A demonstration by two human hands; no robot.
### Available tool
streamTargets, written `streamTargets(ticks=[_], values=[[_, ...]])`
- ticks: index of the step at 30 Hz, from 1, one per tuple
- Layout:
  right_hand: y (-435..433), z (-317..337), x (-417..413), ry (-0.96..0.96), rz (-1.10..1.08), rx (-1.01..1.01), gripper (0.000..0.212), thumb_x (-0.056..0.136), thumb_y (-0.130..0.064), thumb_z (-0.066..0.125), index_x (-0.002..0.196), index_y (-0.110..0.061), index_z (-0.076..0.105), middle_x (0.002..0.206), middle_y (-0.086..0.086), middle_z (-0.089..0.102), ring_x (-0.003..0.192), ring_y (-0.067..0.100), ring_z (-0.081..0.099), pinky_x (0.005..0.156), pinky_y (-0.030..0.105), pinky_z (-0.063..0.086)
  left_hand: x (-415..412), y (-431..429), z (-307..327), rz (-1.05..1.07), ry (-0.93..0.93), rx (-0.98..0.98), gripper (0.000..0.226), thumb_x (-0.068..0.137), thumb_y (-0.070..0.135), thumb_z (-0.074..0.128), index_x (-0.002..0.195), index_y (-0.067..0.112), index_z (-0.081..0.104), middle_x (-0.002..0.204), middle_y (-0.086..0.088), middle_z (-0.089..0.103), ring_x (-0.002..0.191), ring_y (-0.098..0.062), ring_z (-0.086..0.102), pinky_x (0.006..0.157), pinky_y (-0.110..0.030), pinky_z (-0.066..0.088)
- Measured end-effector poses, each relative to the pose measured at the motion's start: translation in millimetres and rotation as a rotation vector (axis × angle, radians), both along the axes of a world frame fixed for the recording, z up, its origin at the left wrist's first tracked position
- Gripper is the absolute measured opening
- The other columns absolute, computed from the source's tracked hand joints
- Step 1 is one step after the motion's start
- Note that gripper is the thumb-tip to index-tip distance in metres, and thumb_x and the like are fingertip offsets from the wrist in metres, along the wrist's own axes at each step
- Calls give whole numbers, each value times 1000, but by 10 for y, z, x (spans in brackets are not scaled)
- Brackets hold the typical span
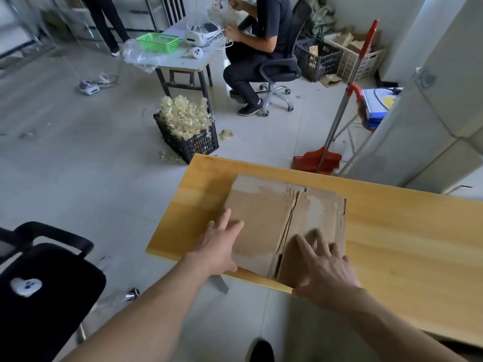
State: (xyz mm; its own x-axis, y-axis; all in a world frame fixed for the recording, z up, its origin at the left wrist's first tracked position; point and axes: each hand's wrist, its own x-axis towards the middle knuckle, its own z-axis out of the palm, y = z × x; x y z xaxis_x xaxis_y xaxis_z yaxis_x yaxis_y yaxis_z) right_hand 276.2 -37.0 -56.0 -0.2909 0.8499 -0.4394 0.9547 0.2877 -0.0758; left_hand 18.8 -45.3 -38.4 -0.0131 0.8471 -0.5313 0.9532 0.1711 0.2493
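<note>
A brown cardboard box point(264, 215) with torn tape marks and closed top flaps stands on the near left part of a yellow wooden table point(392, 231). My left hand point(219, 244) lies with straight, spread fingers against the box's left top edge. My right hand point(324, 267) is spread flat on the right flap near the front edge, slightly blurred. Neither hand curls round anything.
A black office chair point(44, 286) stands to my left. On the floor beyond the table sit a black crate of pale shavings point(188, 131) and a red dustpan with a long handle point(317, 160). A seated person point(261, 48) works at a small white table point(183, 56) farther back.
</note>
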Motion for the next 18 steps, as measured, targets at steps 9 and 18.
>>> streamTargets(ticks=[9, 18], values=[[7, 87, 123, 147, 80, 5, 62, 82, -63, 21, 138, -40, 30, 147, 2, 23, 117, 33, 45, 89, 44, 49, -187, 212, 176, -26, -89, 34, 86, 74, 37, 68, 151, 40, 30, 164, 18, 0, 145, -17, 26, 107, -37, 40], [119, 356, 285, 757, -153, 252, 36, 102, -43, 33, 129, -35, 55, 122, -17, 58, 94, 11, 63, 75, 25, 53, -59, 578, 719, 36, -198, 305, 66, 85, 40, 69, 146, 34, 43, 161, 15, 19, 141, -13, 34, 111, -35, 37]])
